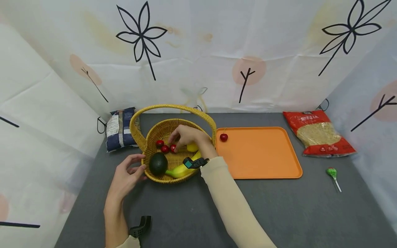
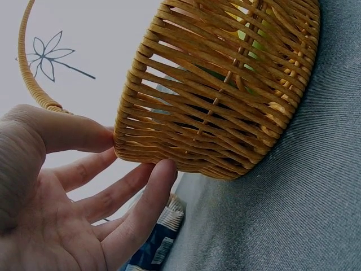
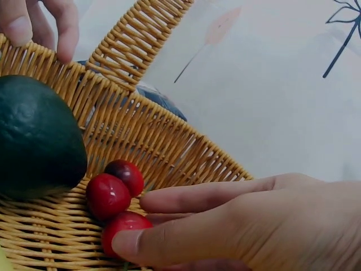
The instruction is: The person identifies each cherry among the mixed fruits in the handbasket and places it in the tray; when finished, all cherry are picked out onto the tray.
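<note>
A yellow wicker basket [image 1: 145,176] with a tall arched handle stands left of centre. My left hand [image 1: 126,175] pinches its left rim between thumb and fingers; the woven wall [image 2: 214,96] fills much of the left wrist view. My right hand [image 1: 189,136] reaches inside, thumb and fingers around a red cherry [image 3: 121,230]. Two more cherries [image 3: 107,196] lie right beside that one. A dark green avocado [image 1: 158,164] sits at the basket's left, close to a banana [image 1: 181,171]. Behind the right wrist, a yellow fruit [image 1: 192,147], probably a lemon, is partly hidden.
Right of the basket lies an orange tray [image 1: 260,151] with one cherry [image 1: 223,137] on it. A red bag [image 1: 319,133] and a green lollipop [image 1: 332,173] are farther right. Behind the basket's left side stands a dark blue packet [image 1: 119,129]. Printed cloth walls enclose the grey table.
</note>
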The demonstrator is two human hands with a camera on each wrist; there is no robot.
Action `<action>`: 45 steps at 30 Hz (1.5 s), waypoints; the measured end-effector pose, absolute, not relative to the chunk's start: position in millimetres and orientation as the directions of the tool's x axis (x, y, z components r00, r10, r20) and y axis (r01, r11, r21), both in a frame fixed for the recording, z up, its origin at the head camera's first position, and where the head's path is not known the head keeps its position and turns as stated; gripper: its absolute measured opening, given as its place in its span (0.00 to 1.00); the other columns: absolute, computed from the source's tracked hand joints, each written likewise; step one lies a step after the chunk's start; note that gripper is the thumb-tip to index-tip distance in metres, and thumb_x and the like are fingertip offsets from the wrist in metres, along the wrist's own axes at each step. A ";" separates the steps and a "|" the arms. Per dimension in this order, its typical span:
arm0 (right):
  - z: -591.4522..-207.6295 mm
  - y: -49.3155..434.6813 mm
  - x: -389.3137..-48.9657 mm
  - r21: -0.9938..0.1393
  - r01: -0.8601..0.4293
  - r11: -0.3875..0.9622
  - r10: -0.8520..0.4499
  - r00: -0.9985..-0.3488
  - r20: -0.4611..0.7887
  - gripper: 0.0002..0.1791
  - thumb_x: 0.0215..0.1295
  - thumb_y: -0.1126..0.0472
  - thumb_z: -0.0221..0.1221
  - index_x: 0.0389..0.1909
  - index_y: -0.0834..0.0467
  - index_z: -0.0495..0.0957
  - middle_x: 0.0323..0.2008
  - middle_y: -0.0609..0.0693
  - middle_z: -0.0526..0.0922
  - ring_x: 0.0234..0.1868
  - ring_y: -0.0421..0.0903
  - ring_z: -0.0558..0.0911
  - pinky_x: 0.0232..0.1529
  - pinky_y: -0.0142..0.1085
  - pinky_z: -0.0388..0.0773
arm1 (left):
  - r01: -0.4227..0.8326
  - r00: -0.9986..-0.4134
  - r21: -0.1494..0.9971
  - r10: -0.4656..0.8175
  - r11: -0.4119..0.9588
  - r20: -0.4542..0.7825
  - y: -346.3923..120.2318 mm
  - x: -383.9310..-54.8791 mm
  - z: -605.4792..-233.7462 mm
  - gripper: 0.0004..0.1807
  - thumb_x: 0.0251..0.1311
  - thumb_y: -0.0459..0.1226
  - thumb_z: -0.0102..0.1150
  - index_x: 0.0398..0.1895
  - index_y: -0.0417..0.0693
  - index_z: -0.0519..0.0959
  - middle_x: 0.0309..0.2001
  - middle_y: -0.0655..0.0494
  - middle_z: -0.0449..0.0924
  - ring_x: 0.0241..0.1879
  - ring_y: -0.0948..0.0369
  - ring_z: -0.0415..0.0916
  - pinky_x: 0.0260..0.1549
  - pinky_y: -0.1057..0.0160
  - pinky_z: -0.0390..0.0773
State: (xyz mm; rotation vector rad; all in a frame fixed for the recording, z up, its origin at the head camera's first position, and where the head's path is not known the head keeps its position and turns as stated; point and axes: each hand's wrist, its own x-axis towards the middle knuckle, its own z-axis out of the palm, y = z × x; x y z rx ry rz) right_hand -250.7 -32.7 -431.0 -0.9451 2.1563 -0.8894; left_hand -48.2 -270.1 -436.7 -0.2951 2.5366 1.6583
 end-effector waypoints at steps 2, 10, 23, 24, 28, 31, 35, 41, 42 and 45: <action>-430.6 -32.2 -249.9 -0.771 -0.364 0.522 -0.789 -0.550 -0.274 0.21 0.63 0.68 0.76 0.57 0.54 0.90 0.57 0.49 0.91 0.51 0.44 0.87 0.52 0.32 0.86 | -0.212 -0.977 0.898 -0.108 0.387 -0.184 -270.0 -47.9 -436.5 0.24 0.79 0.35 0.60 0.74 0.43 0.71 0.73 0.36 0.74 0.45 0.76 0.85 0.42 0.65 0.92; -431.9 -31.9 -249.2 -0.769 -0.344 0.539 -0.778 -0.553 -0.299 0.20 0.61 0.68 0.77 0.55 0.53 0.91 0.56 0.48 0.91 0.48 0.42 0.89 0.49 0.32 0.87 | -0.201 -0.979 0.899 -0.102 0.388 -0.175 -269.6 -48.2 -436.7 0.24 0.79 0.35 0.60 0.74 0.43 0.71 0.73 0.35 0.74 0.44 0.76 0.85 0.42 0.63 0.92; -433.9 -31.4 -248.0 -0.746 -0.403 0.530 -0.794 -0.545 -0.269 0.18 0.62 0.66 0.78 0.53 0.54 0.91 0.49 0.47 0.93 0.46 0.42 0.88 0.49 0.31 0.86 | -0.218 -0.976 0.894 -0.112 0.390 -0.189 -268.5 -48.8 -435.6 0.24 0.79 0.34 0.60 0.74 0.44 0.71 0.74 0.36 0.74 0.46 0.73 0.86 0.42 0.63 0.93; -433.8 -31.6 -247.5 -0.743 -0.404 0.533 -0.793 -0.544 -0.272 0.18 0.62 0.66 0.78 0.53 0.54 0.91 0.49 0.47 0.93 0.47 0.42 0.88 0.49 0.31 0.87 | -0.221 -0.975 0.894 -0.113 0.390 -0.192 -268.5 -48.8 -435.6 0.24 0.79 0.34 0.60 0.74 0.44 0.71 0.74 0.36 0.74 0.46 0.73 0.86 0.42 0.63 0.93; -434.0 -32.6 -246.7 -0.736 -0.428 0.524 -0.800 -0.543 -0.253 0.18 0.61 0.66 0.78 0.52 0.55 0.91 0.48 0.48 0.93 0.48 0.43 0.87 0.50 0.31 0.86 | -0.232 -0.972 0.893 -0.115 0.385 -0.203 -269.3 -48.9 -436.7 0.25 0.79 0.34 0.60 0.75 0.45 0.71 0.74 0.37 0.73 0.47 0.72 0.86 0.42 0.64 0.92; -431.6 -33.0 -246.5 -0.735 -0.452 0.505 -0.808 -0.547 -0.219 0.15 0.62 0.65 0.78 0.50 0.54 0.91 0.45 0.48 0.92 0.46 0.43 0.86 0.50 0.31 0.85 | -0.230 -0.973 0.894 -0.113 0.384 -0.201 -269.1 -49.1 -436.5 0.25 0.79 0.34 0.60 0.75 0.44 0.71 0.74 0.36 0.73 0.46 0.74 0.86 0.42 0.65 0.92; -423.3 -31.6 -243.5 -0.747 -0.467 0.474 -0.817 -0.550 -0.175 0.14 0.64 0.65 0.77 0.49 0.55 0.89 0.44 0.49 0.90 0.45 0.44 0.86 0.48 0.31 0.85 | -0.220 -0.975 0.897 -0.109 0.383 -0.193 -268.3 -49.4 -435.3 0.24 0.79 0.34 0.60 0.74 0.43 0.71 0.74 0.36 0.73 0.44 0.75 0.85 0.41 0.65 0.92; -408.5 -29.0 -232.3 -0.769 -0.496 0.404 -0.834 -0.546 -0.086 0.16 0.64 0.64 0.76 0.52 0.56 0.88 0.45 0.50 0.90 0.45 0.45 0.87 0.49 0.30 0.86 | -0.219 -0.975 0.896 -0.110 0.385 -0.191 -268.4 -49.4 -434.5 0.24 0.79 0.34 0.59 0.74 0.43 0.71 0.74 0.36 0.72 0.45 0.74 0.86 0.42 0.64 0.92; -405.9 -28.1 -229.4 -0.771 -0.503 0.391 -0.839 -0.540 -0.073 0.16 0.65 0.64 0.76 0.53 0.57 0.87 0.47 0.51 0.90 0.46 0.45 0.88 0.50 0.30 0.86 | -0.221 -0.975 0.895 -0.110 0.387 -0.193 -268.3 -49.1 -434.6 0.24 0.79 0.34 0.59 0.74 0.43 0.71 0.74 0.36 0.72 0.45 0.74 0.86 0.42 0.64 0.92; -397.2 -24.3 -218.5 -0.784 -0.511 0.353 -0.854 -0.518 -0.046 0.18 0.66 0.64 0.74 0.56 0.58 0.87 0.50 0.53 0.88 0.47 0.47 0.89 0.51 0.30 0.85 | -0.231 -0.973 0.893 -0.112 0.388 -0.203 -268.2 -49.0 -435.0 0.24 0.79 0.34 0.59 0.75 0.44 0.71 0.75 0.36 0.72 0.46 0.73 0.86 0.42 0.63 0.93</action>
